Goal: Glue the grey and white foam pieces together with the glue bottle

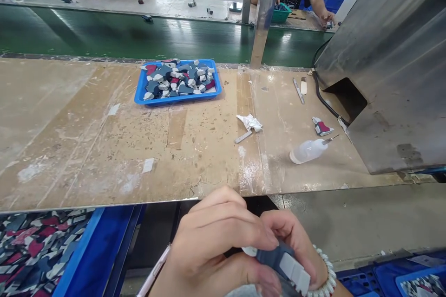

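Gripping a small grey-and-white part (284, 264) low in front of the bench edge, left hand (212, 250) and right hand (299, 250) both clamp fingers on it, blue tray (143, 95) of similar pieces well beyond on the worktable (87, 148).

Only the person's two bare hands show, at the bottom centre of the frame. The left hand (209, 246) wears no glove or ring, and no sleeve reaches into view. The right hand (296, 250) is likewise ungloved; a bracelet of white pearly beads (327, 274) circles its wrist at the lower right.
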A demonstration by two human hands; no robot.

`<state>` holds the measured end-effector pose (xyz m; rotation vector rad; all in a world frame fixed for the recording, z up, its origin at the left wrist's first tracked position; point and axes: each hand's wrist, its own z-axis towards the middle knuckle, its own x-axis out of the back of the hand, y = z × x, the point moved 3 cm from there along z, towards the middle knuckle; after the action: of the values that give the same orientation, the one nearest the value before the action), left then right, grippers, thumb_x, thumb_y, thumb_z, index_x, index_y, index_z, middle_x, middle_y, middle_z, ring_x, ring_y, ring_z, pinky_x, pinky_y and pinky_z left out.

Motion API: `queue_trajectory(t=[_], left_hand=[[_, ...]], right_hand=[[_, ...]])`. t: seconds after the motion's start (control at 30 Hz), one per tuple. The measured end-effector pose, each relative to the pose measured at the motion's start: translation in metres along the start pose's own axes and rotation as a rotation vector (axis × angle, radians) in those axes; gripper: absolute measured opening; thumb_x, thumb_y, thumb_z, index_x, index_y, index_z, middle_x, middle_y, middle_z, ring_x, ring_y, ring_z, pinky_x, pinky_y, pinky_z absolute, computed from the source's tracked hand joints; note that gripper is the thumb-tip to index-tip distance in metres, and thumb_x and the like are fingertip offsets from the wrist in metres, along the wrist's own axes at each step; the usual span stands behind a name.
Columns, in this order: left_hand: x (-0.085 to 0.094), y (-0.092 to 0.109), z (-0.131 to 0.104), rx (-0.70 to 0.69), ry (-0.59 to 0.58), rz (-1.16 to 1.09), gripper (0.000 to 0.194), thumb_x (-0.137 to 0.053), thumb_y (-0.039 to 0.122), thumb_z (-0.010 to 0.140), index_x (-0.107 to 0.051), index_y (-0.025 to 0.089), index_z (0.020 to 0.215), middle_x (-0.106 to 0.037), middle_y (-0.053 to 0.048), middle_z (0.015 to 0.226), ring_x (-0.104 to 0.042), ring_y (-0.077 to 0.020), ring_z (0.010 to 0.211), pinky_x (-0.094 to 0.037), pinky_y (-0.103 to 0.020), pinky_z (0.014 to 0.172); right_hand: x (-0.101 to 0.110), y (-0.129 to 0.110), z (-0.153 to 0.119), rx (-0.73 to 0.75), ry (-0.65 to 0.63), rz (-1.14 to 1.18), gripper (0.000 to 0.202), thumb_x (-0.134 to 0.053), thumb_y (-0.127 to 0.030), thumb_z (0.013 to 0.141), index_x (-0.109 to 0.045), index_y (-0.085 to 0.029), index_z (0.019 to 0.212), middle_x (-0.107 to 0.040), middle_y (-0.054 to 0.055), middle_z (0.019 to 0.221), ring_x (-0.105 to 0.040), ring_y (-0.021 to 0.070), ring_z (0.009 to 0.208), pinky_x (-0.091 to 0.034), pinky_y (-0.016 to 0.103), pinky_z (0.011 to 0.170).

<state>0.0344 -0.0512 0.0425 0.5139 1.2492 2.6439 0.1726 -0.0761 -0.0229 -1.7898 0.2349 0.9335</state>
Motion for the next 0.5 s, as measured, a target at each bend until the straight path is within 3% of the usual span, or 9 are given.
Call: queue_trajectory(t=[0.33,0.5], left_hand=[[-0.0016,0.0069,-0.0063,0.058,0.025,-0.017,0.022,-0.079,0.035,0.089,-0.069,0.016,0.093,-0.076,-0.002,0.079,-0.069,-0.0137,0.068,-0.054,-0.028,0.067],[-0.0093,0.0084,-0.0086,-0.028,-0.141,-0.103,0.016,-0.063,0.022,0.103,-0.065,0.012,0.115,-0.079,-0.007,0.099,-0.075,-0.0146,0.091,-0.055,-0.03,0.101]], right_hand=[[-0.0059,-0.004,-0.0056,0.149,-0.047,-0.181,0.053,-0.085,-0.065,0.069,-0.06,-0.018,0.068,-0.054,-0.002,0.054,-0.038,0.0084,0.042,-0.033,0.021,0.04],[-0.0022,0.0005,-0.0069,0.229,0.039,-0.398,0.043,-0.079,-0.052,0.082,-0.054,-0.02,0.069,-0.048,-0.004,0.058,-0.045,0.0111,0.053,-0.048,0.023,0.057]])
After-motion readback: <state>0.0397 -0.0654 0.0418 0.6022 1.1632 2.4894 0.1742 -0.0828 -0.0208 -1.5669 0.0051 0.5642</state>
